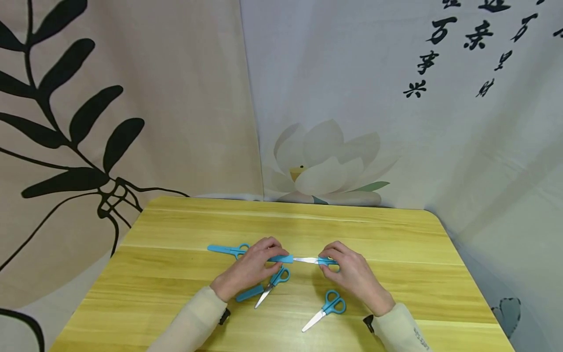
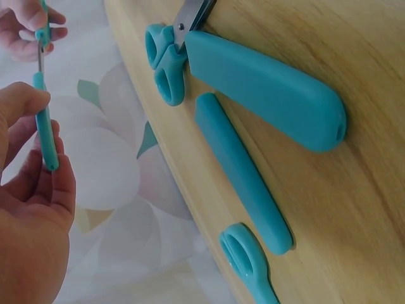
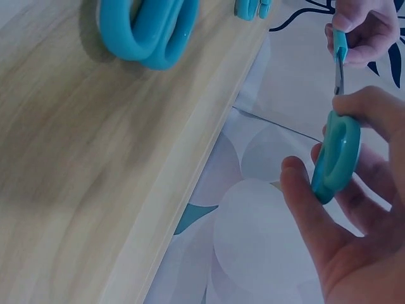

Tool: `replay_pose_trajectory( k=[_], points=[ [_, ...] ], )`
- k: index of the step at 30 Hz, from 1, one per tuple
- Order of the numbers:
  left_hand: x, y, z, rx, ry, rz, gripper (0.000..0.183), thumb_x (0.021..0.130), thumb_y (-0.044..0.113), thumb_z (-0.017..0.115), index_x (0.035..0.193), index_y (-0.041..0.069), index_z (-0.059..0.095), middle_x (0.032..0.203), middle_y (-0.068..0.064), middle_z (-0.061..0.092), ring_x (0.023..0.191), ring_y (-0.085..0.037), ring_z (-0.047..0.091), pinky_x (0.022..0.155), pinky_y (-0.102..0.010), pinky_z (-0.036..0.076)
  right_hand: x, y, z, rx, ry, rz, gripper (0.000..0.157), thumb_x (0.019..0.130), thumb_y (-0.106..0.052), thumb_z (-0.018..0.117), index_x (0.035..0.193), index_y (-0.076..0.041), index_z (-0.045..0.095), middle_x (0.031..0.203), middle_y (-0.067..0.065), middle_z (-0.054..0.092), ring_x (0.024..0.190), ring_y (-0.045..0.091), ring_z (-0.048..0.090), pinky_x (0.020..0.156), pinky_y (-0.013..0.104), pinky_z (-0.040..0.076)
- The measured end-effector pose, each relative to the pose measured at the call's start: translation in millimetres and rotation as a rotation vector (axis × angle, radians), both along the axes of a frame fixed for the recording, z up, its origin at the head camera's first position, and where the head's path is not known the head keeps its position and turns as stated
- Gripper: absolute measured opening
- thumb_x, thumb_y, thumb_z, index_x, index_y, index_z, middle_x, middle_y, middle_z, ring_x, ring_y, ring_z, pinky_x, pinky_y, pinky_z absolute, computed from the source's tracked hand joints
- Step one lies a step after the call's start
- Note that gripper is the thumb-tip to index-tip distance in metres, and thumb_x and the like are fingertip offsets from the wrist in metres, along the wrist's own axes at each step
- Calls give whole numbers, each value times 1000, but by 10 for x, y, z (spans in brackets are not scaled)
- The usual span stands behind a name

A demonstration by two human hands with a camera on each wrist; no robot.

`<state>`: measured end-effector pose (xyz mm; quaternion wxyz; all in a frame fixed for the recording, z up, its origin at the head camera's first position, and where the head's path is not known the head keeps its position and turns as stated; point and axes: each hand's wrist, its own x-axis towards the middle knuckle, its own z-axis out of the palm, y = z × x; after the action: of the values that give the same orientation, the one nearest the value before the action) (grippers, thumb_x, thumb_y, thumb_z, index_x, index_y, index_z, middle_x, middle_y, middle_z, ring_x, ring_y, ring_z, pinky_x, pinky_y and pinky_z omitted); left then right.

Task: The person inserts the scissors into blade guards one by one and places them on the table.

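In the head view my left hand (image 1: pixel 259 259) pinches a blue blade sheath (image 1: pixel 283 258) between thumb and fingers. My right hand (image 1: pixel 352 270) grips the blue handles of a pair of scissors (image 1: pixel 305 260), whose closed blades point left. The blade tips meet the mouth of the sheath, with much of the metal bare between the hands. The right wrist view shows the handle loops (image 3: pixel 338 155) between thumb and fingers. On the table below my left hand lie bare-bladed scissors (image 1: pixel 279 277) and a loose sheath (image 1: pixel 249 293). A second loose sheath (image 2: pixel 243 174) shows in the left wrist view.
Scissors with a blue sheath over the blades (image 1: pixel 222 249) lie left of my left hand. Another bare pair of scissors (image 1: pixel 325 310) rests nearer me, below my right hand. The wooden table (image 1: pixel 176 220) ends at a printed curtain (image 1: pixel 198 98) behind.
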<state>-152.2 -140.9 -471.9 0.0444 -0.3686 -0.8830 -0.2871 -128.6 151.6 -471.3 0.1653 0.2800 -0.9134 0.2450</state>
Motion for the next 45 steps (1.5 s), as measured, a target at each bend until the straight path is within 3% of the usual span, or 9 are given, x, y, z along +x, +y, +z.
replay_pose_trajectory(
  k=[27, 45],
  points=[
    [16, 57, -35, 30, -37, 26, 24, 100, 14, 71, 125, 14, 74, 117, 5, 61, 103, -11, 55, 85, -29, 53, -34, -60, 65, 20, 7, -23, 22, 79, -14, 91, 96, -15, 77, 104, -5, 67, 84, 11, 67, 69, 29, 58],
    [31, 112, -56, 65, -14, 49, 22, 100, 12, 71, 122, 14, 76, 116, 6, 60, 106, -12, 56, 86, -32, 53, -49, -85, 55, 21, 26, -4, 22, 79, -13, 91, 96, -14, 77, 104, -4, 67, 84, 11, 67, 69, 29, 59]
  ],
)
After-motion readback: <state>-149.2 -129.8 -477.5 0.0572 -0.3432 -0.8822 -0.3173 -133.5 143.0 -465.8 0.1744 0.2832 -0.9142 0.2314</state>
